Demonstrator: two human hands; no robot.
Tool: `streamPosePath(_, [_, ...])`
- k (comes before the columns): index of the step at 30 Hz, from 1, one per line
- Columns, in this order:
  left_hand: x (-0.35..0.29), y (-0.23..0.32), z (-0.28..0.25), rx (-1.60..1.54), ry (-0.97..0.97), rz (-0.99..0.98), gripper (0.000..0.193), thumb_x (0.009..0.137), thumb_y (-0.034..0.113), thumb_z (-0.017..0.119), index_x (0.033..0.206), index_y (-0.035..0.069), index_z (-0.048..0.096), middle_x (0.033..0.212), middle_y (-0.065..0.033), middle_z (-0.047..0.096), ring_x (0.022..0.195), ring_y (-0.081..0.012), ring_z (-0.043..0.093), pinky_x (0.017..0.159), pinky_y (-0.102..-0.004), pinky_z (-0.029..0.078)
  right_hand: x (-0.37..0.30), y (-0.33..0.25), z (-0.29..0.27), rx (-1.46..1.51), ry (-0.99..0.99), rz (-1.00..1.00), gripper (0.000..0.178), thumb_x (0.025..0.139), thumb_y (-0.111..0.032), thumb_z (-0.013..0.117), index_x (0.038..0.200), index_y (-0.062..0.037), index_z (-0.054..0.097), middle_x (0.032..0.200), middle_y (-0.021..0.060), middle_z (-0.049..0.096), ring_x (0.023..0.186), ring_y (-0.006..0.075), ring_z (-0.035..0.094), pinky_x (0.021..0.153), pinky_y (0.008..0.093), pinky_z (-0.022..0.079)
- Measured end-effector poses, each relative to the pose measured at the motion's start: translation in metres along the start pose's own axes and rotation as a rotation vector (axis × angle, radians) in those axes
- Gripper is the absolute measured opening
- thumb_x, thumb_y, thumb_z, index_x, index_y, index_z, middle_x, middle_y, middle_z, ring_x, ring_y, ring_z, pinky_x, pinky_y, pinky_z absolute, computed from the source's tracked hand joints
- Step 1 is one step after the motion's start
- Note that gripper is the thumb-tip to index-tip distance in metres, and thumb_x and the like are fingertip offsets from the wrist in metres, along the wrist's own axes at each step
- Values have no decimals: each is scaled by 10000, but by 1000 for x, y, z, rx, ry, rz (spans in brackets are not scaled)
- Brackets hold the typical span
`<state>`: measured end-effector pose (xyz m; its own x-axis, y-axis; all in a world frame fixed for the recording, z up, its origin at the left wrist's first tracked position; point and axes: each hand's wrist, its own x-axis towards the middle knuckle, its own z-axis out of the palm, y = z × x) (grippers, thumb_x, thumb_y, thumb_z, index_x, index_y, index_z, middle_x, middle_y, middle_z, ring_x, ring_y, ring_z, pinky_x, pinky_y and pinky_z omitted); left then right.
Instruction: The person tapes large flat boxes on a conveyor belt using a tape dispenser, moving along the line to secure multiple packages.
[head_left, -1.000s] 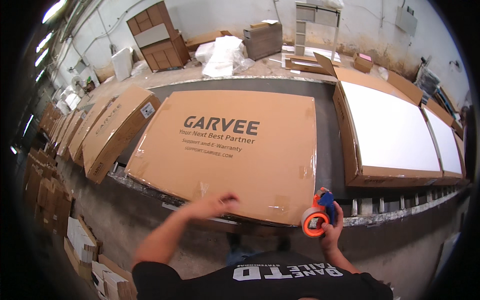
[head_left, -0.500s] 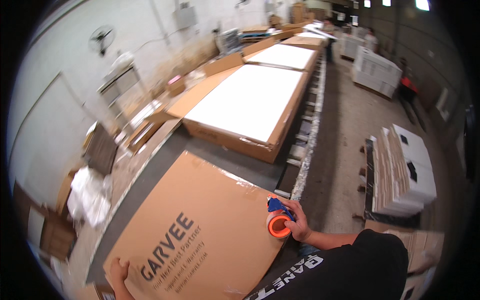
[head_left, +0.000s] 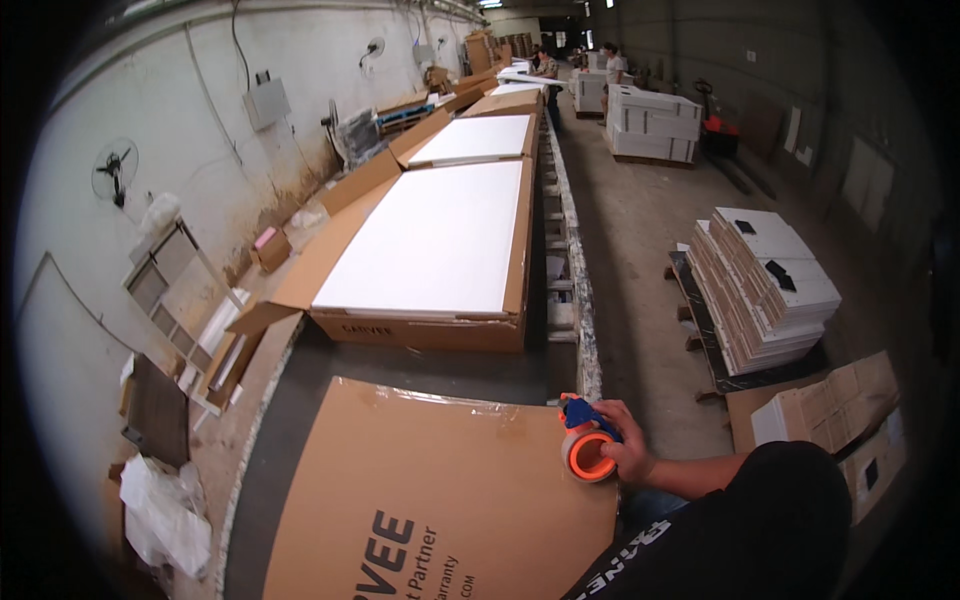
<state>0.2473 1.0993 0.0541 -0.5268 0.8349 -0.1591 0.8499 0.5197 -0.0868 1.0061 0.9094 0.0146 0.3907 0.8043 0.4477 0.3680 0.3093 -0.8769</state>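
Note:
My right hand (head_left: 628,442) is closed round a tape dispenser (head_left: 590,440) with a blue handle and an orange core. It is over the right edge of a closed brown cardboard box (head_left: 400,470) with dark printing. Shiny clear tape (head_left: 440,403) runs along the box's far edge. My left hand is out of the picture. Beyond this box, on the same dark conveyor belt (head_left: 440,368), stands an open carton (head_left: 420,333) with a large white panel (head_left: 430,235) in it.
More open cartons with white panels (head_left: 475,138) line the belt. Metal rollers (head_left: 562,310) edge it on the right. Stacked boards (head_left: 765,285) lie on a pallet to the right, white packages (head_left: 655,125) farther back. Crumpled plastic (head_left: 165,515) is at lower left. Two people (head_left: 612,70) are far off.
The view has lifted and turned right, so more of the far hall shows. My left hand, earlier on the near box, has left the picture. My right hand still holds the tape dispenser.

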Motion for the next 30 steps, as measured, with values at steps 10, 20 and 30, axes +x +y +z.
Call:
streamPosePath(10, [-128,-79,56,-148,32,-154,588,962,441,546,1317,-28,558,1357,-232,555,1253,-393,507,1070,-429,395,76,58,29,240,-122,-150,605,800,-171,552,1376,-21,449,1324,134,435,1210,252,497,1038,367,394])
streamPosePath(20, [-517,-91,124,-434,171,-720,564,983,410,532,1304,-53,568,1357,-238,558,1254,-396,504,1085,-412,384,234,83,287,409,86,-78,447,821,-132,596,1253,-20,574,1230,183,548,1186,331,520,1047,395,393])
streamPosePath(30, [-938,25,350,-1313,844,-1264,723,1000,594,409,1468,45,372,1509,-150,391,1310,-304,477,1071,-446,381,7,-6,97,902,-1075,253,645,796,-116,519,1417,4,393,1318,143,523,1211,229,530,1047,349,423])
